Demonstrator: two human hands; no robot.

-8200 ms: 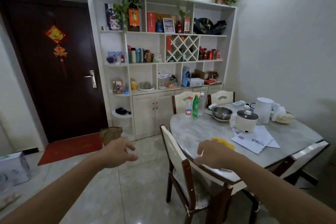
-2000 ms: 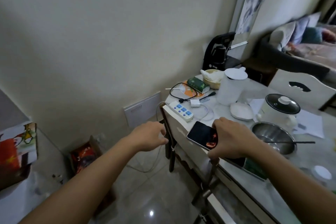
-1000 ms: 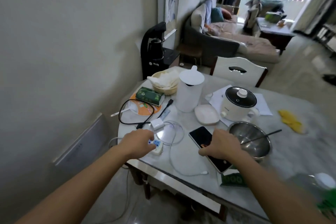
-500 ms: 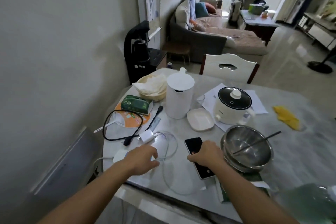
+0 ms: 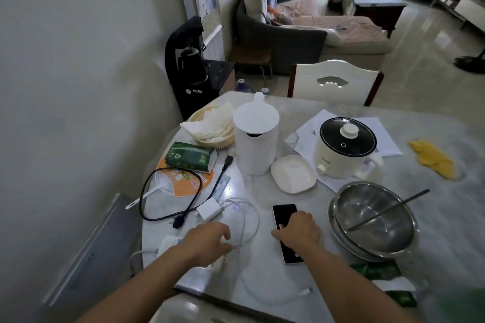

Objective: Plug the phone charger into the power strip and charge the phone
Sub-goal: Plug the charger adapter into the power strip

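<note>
A black-screened phone (image 5: 284, 216) lies flat on the marble table (image 5: 275, 278). My right hand (image 5: 298, 232) presses on its near half with fingers curled around it. My left hand (image 5: 207, 242) lies across the white power strip (image 5: 167, 242), fingers bent over it and fingertips touching a loop of the white charging cable (image 5: 252, 220). Most of the strip is hidden under that hand. The white charger cube (image 5: 209, 209) sits unplugged just beyond my left hand. The cable's free connector (image 5: 305, 291) rests near the table's front edge.
A black cord (image 5: 168, 193) loops over an orange fan. A steel bowl (image 5: 372, 220) with a chopstick sits right of the phone. Farther back stand a white kettle (image 5: 256, 139), white dish (image 5: 293, 173), small cooker (image 5: 343, 147), tissue pack (image 5: 190, 156), and a chair (image 5: 333, 84).
I walked around the table while carrying the phone. In the last second my right hand set it flat on the table, and my left hand stayed on the power strip, sliding toward the cable.
</note>
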